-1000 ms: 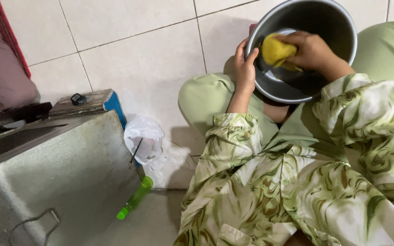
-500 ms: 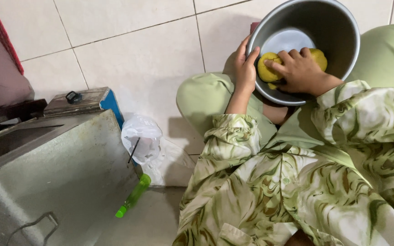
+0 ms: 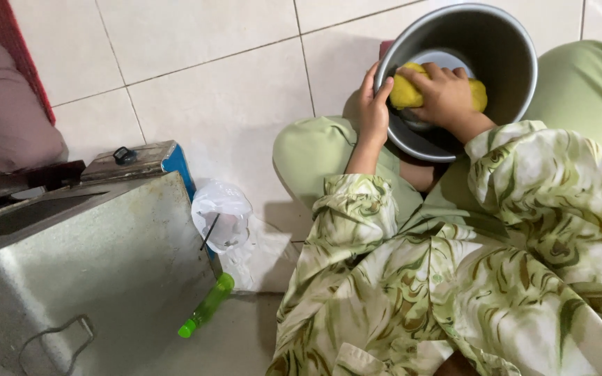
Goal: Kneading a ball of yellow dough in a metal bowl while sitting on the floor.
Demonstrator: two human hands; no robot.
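Observation:
A round metal pot (image 3: 510, 42) rests tilted on my lap, its mouth facing me. My left hand (image 3: 373, 104) grips the pot's left rim. My right hand (image 3: 444, 94) is inside the pot, pressing down on a lump of yellow dough (image 3: 407, 92) against the inner wall. Part of the dough shows to the right of my hand as well. I sit cross-legged in green trousers and a leaf-patterned top.
A large steel box (image 3: 78, 278) with a wire handle stands at the left. Beside it lie a crumpled clear plastic bag (image 3: 221, 212), a green bottle (image 3: 207, 306) on the tiled floor (image 3: 203, 90), and a blue-sided tin (image 3: 144, 160). Pink cloth (image 3: 5, 125) is at far left.
My right hand has carried the dough from the pot's upper left down and across the inside, then pressed it flat. My left hand has stayed on the rim.

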